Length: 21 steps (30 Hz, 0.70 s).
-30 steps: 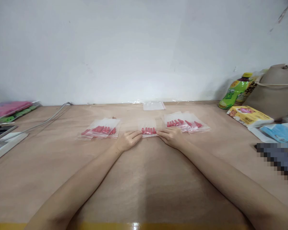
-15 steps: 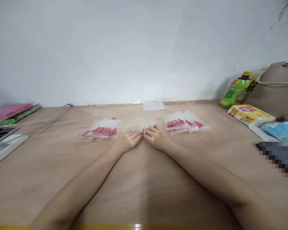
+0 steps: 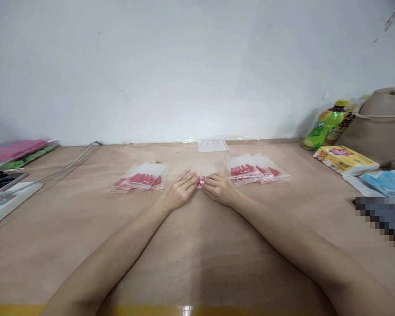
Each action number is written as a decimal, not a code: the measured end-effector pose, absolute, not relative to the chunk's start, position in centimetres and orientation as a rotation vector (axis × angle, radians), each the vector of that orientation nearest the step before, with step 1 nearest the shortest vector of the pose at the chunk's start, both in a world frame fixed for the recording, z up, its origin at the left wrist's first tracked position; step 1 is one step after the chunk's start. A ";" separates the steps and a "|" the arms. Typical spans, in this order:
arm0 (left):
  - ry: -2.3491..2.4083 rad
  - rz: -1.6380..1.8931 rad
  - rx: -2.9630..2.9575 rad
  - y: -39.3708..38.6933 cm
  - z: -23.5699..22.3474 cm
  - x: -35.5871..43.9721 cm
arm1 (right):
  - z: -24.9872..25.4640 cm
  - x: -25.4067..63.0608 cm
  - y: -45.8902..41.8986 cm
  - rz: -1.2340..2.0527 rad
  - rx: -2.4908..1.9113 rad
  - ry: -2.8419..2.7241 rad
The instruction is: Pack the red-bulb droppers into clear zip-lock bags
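Between my hands a small clear zip bag (image 3: pixel 206 169) lies flat on the table with red pieces in it. My left hand (image 3: pixel 181 189) rests at the bag's left edge, fingers stretched out and slightly apart. From the other side my right hand (image 3: pixel 220 188) covers the bag's right part, its fingers bent and close together along the lower edge. Fingertips hide some of the red pieces. To the left sits a pile of zip bags (image 3: pixel 141 177) with red pieces, and another pile of filled bags (image 3: pixel 250 169) is at the right.
An unfilled bag (image 3: pixel 212 145) lies near the wall. At right stand a green bottle (image 3: pixel 324 125), a yellow tissue pack (image 3: pixel 345 159) and a beige bag (image 3: pixel 385 127); a blue packet (image 3: pixel 386 182) lies nearer. A power strip (image 3: pixel 15 202) with a grey cable (image 3: pixel 75 159) is at left.
The fingers of my left hand have spread and lifted off the bag's lower edge, reaching further forward. My right hand has shifted slightly to the right and its fingers have lowered.
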State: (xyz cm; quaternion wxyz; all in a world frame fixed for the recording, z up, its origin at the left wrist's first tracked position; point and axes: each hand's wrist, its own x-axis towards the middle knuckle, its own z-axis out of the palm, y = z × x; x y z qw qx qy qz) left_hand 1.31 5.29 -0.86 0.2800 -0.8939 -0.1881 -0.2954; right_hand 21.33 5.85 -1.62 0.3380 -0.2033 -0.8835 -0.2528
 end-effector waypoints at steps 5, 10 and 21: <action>-0.491 -0.823 -2.406 5.2 -0.6 1.3 | -1.9 23.3 5.9 -0.642 -0.454 -2.257; -0.539 -0.822 -2.415 5.0 -0.5 1.6 | -1.8 25.0 5.4 -0.693 -0.465 -2.232; -0.698 -0.862 -2.379 5.9 -0.5 -2.4 | -2.3 31.7 5.1 -0.649 -0.755 -2.158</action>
